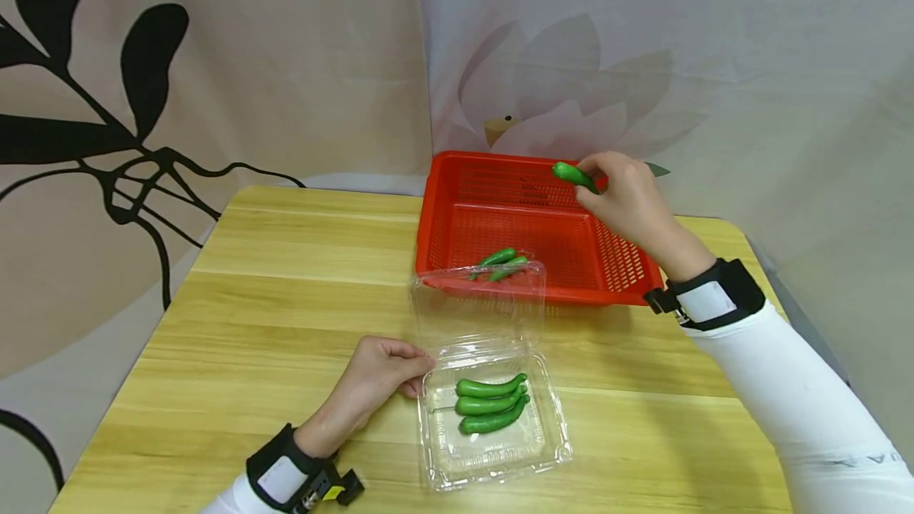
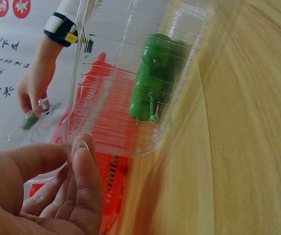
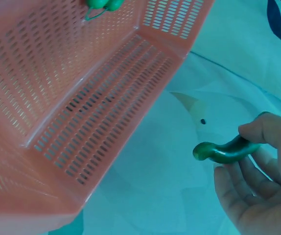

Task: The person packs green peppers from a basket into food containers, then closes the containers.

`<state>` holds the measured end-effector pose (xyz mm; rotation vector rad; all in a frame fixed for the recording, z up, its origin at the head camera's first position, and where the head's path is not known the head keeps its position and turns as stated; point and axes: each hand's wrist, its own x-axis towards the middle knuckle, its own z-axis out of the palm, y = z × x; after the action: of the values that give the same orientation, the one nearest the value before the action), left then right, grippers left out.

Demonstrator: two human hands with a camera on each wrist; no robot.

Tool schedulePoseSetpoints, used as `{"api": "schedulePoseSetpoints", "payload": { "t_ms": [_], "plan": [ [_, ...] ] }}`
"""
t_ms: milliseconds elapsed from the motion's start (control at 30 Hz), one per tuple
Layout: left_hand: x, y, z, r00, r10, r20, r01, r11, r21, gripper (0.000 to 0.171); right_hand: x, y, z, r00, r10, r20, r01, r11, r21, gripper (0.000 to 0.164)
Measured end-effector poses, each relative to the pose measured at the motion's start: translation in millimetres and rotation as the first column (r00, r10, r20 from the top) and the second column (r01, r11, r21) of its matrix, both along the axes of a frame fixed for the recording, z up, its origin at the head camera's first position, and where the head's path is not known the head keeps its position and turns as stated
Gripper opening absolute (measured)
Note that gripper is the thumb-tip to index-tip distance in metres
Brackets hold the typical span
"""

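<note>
My right hand pinches a green chili pepper between thumb and fingers, raised over the right back part of the red basket. In the right wrist view this curved pepper appears beyond the basket's rim. My left hand pinches the left edge of a clear plastic clamshell box, near its hinge. The lid stands raised and overlaps the basket's front in the head view. Inside the box several green peppers lie side by side. Two more peppers lie in the basket, partly seen through the lid.
Both box and basket stand on a wood-grain table, the basket toward its back edge. A printed cloth backdrop hangs close behind. Each wrist wears a black strap with a small camera.
</note>
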<state>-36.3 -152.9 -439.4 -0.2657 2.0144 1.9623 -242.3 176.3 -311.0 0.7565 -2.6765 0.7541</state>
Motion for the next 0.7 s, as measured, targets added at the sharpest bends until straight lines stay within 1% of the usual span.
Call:
{"api": "schedulePoseSetpoints", "payload": {
  "t_ms": [133, 300, 400, 567, 700],
  "plan": [
    [0.5, 0, -0.7, 1.000, 0.001, 0.003, -0.001, 1.000, 0.006, 0.016, 8.3, -1, 1.6, 0.999, 0.008, -0.044, -0.008, 1.000, -0.001, 0.017],
    [0.9, 0, -1.5, 1.000, 0.000, 0.002, 0.000, 1.000, 0.014, 0.016, 20.9, -3, 4.7, 0.994, 0.039, -0.100, -0.039, 0.999, 0.003, 0.017],
    [0.9, 0, -1.8, 1.000, -0.001, -0.001, 0.001, 1.000, 0.012, 0.016, 28.9, -4, 6.5, 0.986, 0.071, -0.150, -0.073, 0.997, -0.007, 0.017],
    [0.8, 0, -1.7, 1.000, -0.002, -0.002, 0.002, 1.000, 0.022, 0.016, 42.1, -6, 8.0, 0.965, 0.128, -0.230, -0.139, 0.990, -0.030, 0.019],
    [0.4, 1, -1.4, 1.000, -0.004, -0.004, 0.004, 1.000, 0.025, 0.016, 53.1, -6, 7.4, 0.951, 0.159, -0.264, -0.178, 0.983, -0.053, 0.021]
  ]
}}
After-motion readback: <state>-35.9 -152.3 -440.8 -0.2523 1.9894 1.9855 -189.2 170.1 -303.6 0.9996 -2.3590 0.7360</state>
